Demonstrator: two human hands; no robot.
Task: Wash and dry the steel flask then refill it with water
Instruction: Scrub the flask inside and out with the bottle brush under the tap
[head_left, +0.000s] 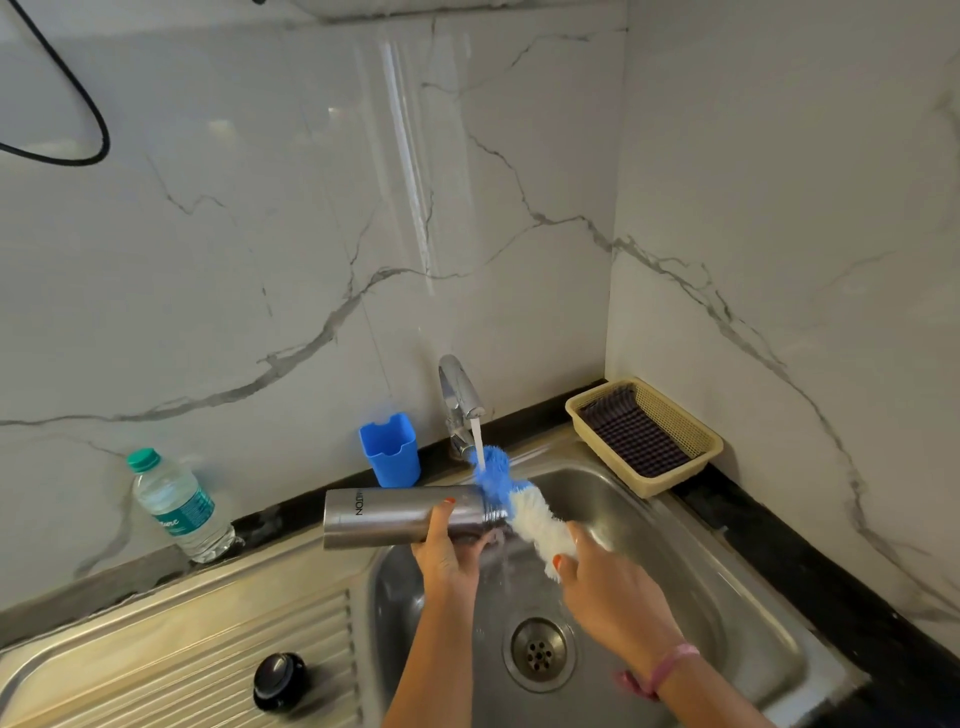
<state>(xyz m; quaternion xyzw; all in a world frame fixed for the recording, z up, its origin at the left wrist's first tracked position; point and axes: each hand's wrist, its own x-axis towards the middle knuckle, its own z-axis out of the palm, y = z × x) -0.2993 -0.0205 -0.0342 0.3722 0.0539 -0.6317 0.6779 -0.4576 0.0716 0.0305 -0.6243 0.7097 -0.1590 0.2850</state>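
Note:
The steel flask (384, 517) lies on its side over the sink (727, 597), mouth pointing right. My left hand (447, 551) grips it near the neck. My right hand (608, 587) holds a bottle brush (524, 506) with white and blue bristles. The brush's blue tip is just outside the flask's mouth, under the stream of water running from the tap (460, 400). The flask's black cap (279, 680) rests on the ribbed drainboard at the lower left.
A blue plastic holder (390, 451) stands behind the flask by the wall. A clear water bottle with a green cap (176, 506) stands at the left. A beige basket (691, 441) with a dark checked cloth sits in the right corner. The drain (539, 652) is below my hands.

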